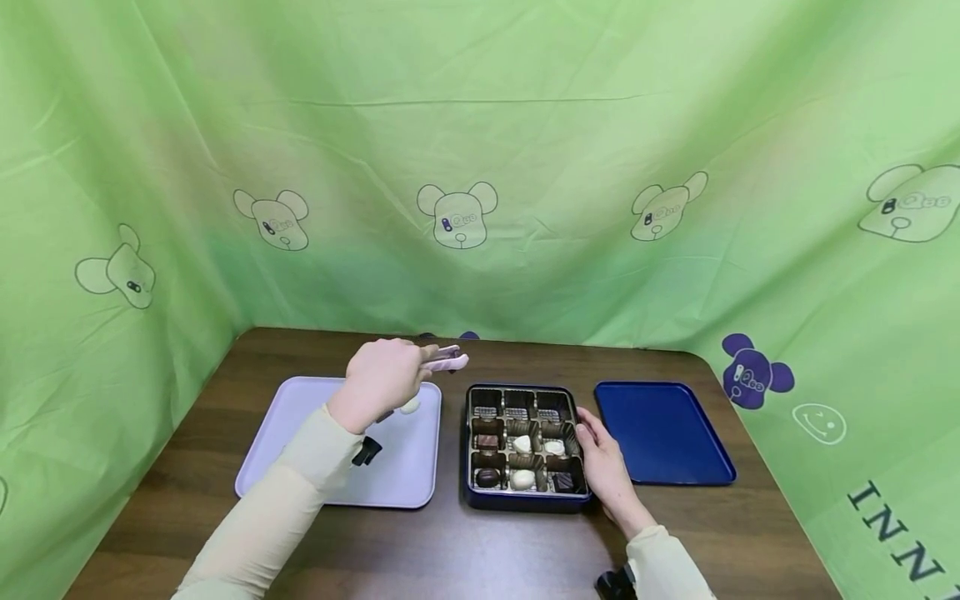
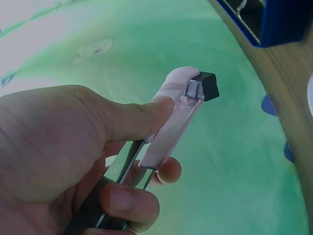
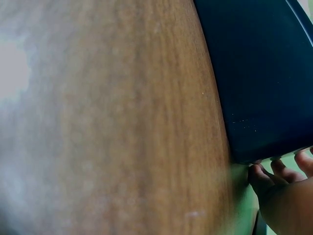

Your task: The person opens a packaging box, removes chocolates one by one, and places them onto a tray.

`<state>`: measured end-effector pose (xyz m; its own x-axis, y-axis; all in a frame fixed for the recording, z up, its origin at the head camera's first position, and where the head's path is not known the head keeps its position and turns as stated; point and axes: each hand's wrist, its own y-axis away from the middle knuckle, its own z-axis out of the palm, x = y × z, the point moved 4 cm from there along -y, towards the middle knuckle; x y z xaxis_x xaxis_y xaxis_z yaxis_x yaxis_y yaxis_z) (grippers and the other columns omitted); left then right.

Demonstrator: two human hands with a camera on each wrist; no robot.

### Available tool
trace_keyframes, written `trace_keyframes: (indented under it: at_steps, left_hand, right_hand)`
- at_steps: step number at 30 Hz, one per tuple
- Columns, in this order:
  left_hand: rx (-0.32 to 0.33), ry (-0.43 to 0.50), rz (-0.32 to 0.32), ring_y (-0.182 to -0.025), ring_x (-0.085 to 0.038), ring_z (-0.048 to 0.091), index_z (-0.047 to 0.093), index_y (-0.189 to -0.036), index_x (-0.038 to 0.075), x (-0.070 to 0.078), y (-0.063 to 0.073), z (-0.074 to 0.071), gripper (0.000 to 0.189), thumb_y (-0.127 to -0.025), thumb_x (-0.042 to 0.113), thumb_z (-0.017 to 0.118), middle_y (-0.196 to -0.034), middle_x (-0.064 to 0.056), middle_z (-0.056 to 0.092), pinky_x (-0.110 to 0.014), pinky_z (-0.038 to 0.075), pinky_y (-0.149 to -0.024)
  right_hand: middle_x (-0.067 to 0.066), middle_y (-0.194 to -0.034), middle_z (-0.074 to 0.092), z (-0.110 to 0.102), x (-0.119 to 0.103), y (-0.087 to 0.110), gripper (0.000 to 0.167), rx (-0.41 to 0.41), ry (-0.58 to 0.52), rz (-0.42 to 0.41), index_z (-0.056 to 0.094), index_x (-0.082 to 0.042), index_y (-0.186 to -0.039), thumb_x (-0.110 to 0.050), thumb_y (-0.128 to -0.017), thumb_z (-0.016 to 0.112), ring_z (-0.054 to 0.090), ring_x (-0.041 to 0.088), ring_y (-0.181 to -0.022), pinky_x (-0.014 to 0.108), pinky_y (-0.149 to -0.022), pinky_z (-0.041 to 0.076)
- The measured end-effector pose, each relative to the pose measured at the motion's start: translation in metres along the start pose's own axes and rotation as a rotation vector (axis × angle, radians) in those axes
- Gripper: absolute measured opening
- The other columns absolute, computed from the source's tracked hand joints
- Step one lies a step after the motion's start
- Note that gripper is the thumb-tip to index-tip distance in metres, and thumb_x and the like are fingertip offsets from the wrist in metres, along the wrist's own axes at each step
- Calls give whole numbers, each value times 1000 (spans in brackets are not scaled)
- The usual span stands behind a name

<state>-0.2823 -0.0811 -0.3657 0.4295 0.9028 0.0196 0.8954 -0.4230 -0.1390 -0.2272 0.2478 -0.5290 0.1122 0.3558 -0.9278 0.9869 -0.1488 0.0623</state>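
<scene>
In my left hand are metal tongs with pale pink tips, gripped between thumb and fingers. A dark, block-shaped chocolate is pinched at the tips. They are raised behind the lilac tray, left of a navy box. A white chocolate lies on the tray, partly covered by the hand. My right hand rests its fingers along the box's right wall. The divided insert holds a brown square chocolate, several white pieces and dark ones in its middle and front rows; the back row is bare.
A navy lid lies flat to the right of the box. Green printed cloth hangs behind and beside the brown wooden table.
</scene>
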Motion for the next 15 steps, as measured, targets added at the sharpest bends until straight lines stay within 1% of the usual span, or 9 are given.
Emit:
trace_keyframes:
  at_steps: [3,6,9,15]
  left_hand:
    - [-16,4,-24,-76,-29,68,69,-129,34,-9,5,3,32,-97,32,67,-95,-5,74,-47,51,-54]
    - [-47,-3,-61,-85,-30,69,70,-126,32,-18,11,7,29,-97,33,67,-100,-3,73,-50,53,-62]
    - [-63,-5,-70,-86,-32,69,70,-126,31,-25,18,11,30,-96,31,67,-101,-3,73,-51,53,-63]
    - [-83,-22,-70,-77,-30,67,70,-126,28,-38,33,23,32,-94,29,69,-98,-3,73,-48,51,-58]
  right_hand:
    - [26,-154,41,0,0,0,45,-6,-2,-1,38,-3,-153,-18,-110,42,35,34,-145,46,-118,26]
    - [26,-154,40,0,1,-1,46,-5,4,-5,38,-3,-153,-19,-110,42,34,35,-145,47,-118,26]
    - [26,-154,40,0,2,-2,46,-4,10,-8,38,-3,-153,-19,-110,42,34,35,-145,48,-118,26]
    - [26,-154,41,0,2,-1,46,-5,2,-6,38,-3,-153,-18,-110,42,35,35,-145,47,-118,26]
